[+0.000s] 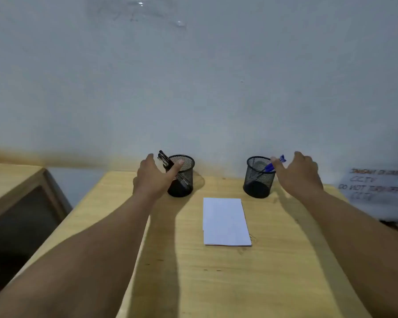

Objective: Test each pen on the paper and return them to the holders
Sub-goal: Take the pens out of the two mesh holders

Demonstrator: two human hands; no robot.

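Pens sit in two black mesh holders at the far end of the table point(274, 271), beyond the paper point(225, 222). Black pens point(164, 158) lean out of the left holder point(184, 177), which stands past the paper's far left corner; a blue pen point(276, 162) leans out of the right holder point(260, 177), past the paper's far right corner. Left hand point(153, 177) is just beside the left holder, fingers spread and straight, thumb lying across the holder's rim by the black pens — no grip shows. Right hand point(300, 175) is beside the right holder, fingers loosely spread, its thumb at the blue pen's upper end; whether it pinches the pen I cannot tell. Right of the paper, off the table — a blurred handwritten sign point(377, 187).
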